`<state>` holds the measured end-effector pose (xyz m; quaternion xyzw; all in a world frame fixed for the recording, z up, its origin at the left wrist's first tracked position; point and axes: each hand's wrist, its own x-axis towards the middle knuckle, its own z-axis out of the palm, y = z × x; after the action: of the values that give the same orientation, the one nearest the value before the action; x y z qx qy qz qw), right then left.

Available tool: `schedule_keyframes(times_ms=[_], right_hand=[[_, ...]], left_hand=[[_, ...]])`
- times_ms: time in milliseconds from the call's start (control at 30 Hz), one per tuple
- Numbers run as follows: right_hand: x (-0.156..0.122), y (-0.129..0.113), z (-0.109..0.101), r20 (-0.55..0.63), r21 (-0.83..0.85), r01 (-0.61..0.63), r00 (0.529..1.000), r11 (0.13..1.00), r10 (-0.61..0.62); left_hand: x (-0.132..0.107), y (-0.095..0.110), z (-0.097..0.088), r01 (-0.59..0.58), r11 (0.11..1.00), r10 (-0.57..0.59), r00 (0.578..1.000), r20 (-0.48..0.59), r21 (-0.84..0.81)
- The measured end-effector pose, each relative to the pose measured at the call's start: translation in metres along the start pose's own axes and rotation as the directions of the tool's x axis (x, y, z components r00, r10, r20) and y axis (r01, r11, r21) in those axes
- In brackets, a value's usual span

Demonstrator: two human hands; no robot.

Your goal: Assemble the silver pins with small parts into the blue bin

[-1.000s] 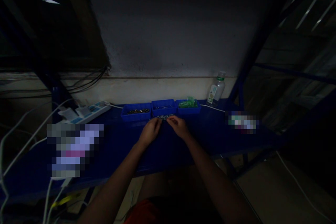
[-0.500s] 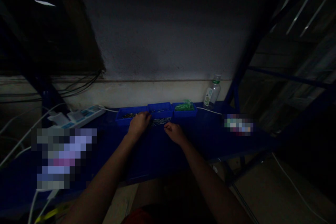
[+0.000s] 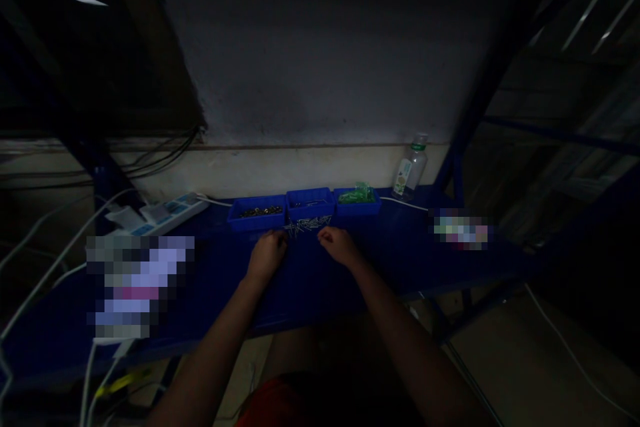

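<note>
A small pile of thin metal screws or pins (image 3: 309, 223) lies on the blue table in front of three blue bins. At its left edge, my left hand (image 3: 269, 255) rests with curled fingers; anything in them is hidden. On the pile's right side, my right hand (image 3: 339, 244) has its fingers pinched together, and what they hold is too small to make out. Small metal rings or nuts (image 3: 261, 211) fill the left bin (image 3: 234, 215). A few thin metal pieces lie in the middle bin (image 3: 310, 195). Green plastic material (image 3: 357, 196) sits in the right bin (image 3: 358, 209).
A clear bottle (image 3: 411, 170) stands at the back right by the wall. On the left lies a white power strip (image 3: 170, 213) with plugs and cables. Two blurred-out items lie on the table (image 3: 215, 280), one at each side. Blue frame posts rise at both ends.
My left hand has moved back from the left bin towards me, down beside the pile. My right hand stays near the pile's right side. The view has shifted slightly.
</note>
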<state>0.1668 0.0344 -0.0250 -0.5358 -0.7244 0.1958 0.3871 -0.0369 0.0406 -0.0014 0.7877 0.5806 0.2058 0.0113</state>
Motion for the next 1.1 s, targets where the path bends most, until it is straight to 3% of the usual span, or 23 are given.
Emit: schedule_keyframes(times_ms=[200, 300, 433, 533, 833, 1100], right_hand=[[0.000, 0.000, 0.000, -0.003, 0.006, 0.026, 1.000, 1.000, -0.026], [-0.001, -0.003, 0.000, 0.003, 0.024, 0.045, 0.999, 0.999, -0.045], [-0.003, -0.009, -0.001, 0.056, 0.070, 0.090, 0.994, 0.993, -0.094], [-0.005, -0.010, -0.002, 0.098, 0.095, 0.120, 0.987, 0.988, -0.129], [-0.004, -0.009, -0.001, 0.093, 0.095, 0.142, 0.984, 0.985, -0.151], [-0.005, -0.015, -0.004, 0.067, 0.105, 0.114, 0.990, 0.988, -0.121]], left_hand=[[-0.003, -0.002, 0.001, 0.056, 0.996, -0.062, 0.993, -0.100, -0.063], [-0.004, 0.005, -0.001, -0.019, 0.988, -0.004, 0.988, -0.154, -0.152], [-0.005, 0.019, -0.002, -0.185, 0.924, 0.165, 0.982, -0.086, -0.334], [-0.005, 0.025, 0.000, -0.239, 0.883, 0.237, 0.970, -0.056, -0.405], [-0.006, 0.025, 0.001, -0.253, 0.832, 0.255, 0.965, -0.066, -0.493], [-0.004, 0.023, 0.004, -0.225, 0.852, 0.247, 0.969, -0.015, -0.472]])
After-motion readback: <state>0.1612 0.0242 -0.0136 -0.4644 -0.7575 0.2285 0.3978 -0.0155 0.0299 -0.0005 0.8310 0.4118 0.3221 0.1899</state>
